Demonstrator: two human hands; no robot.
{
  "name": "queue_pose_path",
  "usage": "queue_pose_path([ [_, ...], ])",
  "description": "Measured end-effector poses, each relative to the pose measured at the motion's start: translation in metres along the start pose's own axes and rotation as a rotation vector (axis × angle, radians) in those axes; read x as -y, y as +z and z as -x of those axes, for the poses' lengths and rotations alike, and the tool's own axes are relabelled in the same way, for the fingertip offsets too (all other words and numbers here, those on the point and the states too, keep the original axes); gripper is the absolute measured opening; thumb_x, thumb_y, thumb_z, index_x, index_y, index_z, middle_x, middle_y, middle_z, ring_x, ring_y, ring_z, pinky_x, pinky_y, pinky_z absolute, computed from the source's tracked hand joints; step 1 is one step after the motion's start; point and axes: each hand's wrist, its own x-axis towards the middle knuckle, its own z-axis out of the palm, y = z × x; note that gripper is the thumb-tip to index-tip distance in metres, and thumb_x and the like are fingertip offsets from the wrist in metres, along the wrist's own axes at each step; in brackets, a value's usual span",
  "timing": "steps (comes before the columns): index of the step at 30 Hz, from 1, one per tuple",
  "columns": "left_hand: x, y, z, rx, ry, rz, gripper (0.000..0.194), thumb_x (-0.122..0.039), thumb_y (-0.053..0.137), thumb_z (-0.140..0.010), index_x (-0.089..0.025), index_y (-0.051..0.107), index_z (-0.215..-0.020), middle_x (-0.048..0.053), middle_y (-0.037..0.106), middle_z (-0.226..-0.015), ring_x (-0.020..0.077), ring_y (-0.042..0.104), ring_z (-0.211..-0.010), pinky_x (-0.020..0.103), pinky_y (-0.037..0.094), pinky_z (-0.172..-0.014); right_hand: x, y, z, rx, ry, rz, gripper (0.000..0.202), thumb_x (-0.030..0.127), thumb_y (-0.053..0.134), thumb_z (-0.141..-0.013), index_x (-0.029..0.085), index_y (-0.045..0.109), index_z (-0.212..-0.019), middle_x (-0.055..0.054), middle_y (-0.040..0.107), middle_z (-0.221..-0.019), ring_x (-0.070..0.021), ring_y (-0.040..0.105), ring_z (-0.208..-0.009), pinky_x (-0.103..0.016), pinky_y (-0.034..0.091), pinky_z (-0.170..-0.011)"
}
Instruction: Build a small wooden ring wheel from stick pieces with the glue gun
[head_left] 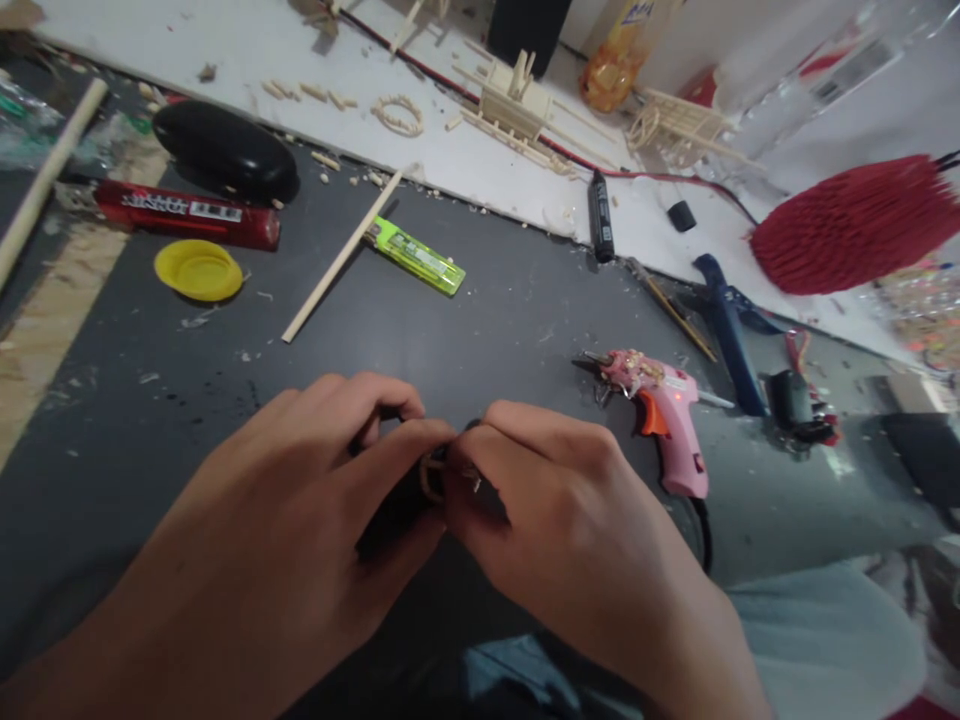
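My left hand (322,490) and my right hand (555,500) meet low in the middle of the head view, over the grey work surface. Their closed fingertips pinch a small curved wooden piece (430,476), mostly hidden by the fingers. It looks like part of a little ring, but its full shape cannot be made out. To the right of my right hand lies a pink glue gun (664,410) with an orange trigger. Beyond my hands rest a thin wooden stick (341,260) and a green blade case (420,257).
Toward the left are a yellow dish (199,271), a red tube (187,213) and a black case (225,150). A white board (442,170) at the back carries a small wooden cart model (514,105). Blue-handled pliers (731,335) and a black marker (601,217) lie right.
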Motion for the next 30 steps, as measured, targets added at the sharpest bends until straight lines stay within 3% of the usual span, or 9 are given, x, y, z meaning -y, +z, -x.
queue_pose_path([
  [7, -0.0002, 0.0018, 0.0, -0.007, -0.011, 0.02, 0.017, -0.039, 0.063, -0.106, -0.04, 0.071, -0.121, 0.003, 0.074, -0.121, 0.033, 0.067, -0.097, 0.049, 0.043, -0.082, -0.0006, 0.0002, 0.0009, 0.003, 0.033, -0.034, 0.036, -0.006, 0.064, -0.091, 0.02, 0.071, -0.068, -0.002, 0.058, -0.068, -0.0167, 0.058, -0.059, -0.035, 0.048, -0.052],
  [15, 0.0007, 0.0014, 0.001, -0.033, 0.016, -0.008, 0.021, -0.041, 0.061, -0.106, -0.039, 0.072, -0.123, 0.003, 0.074, -0.12, 0.0316, 0.067, -0.093, 0.047, 0.044, -0.079, -0.0017, 0.002, 0.0049, 0.049, 0.131, -0.122, 0.026, 0.002, 0.062, -0.097, 0.017, 0.076, -0.081, -0.003, 0.065, -0.073, -0.0191, 0.062, -0.062, -0.037, 0.047, -0.055],
  [30, 0.0008, -0.0001, 0.0019, -0.001, 0.029, -0.032, 0.022, -0.032, 0.061, -0.107, -0.037, 0.067, -0.127, 0.004, 0.071, -0.121, 0.0342, 0.067, -0.1, 0.05, 0.044, -0.082, -0.0013, 0.0059, 0.005, 0.033, 0.192, -0.136, 0.025, 0.003, 0.064, -0.095, 0.016, 0.075, -0.076, -0.001, 0.065, -0.07, -0.0179, 0.063, -0.06, -0.037, 0.042, -0.056],
])
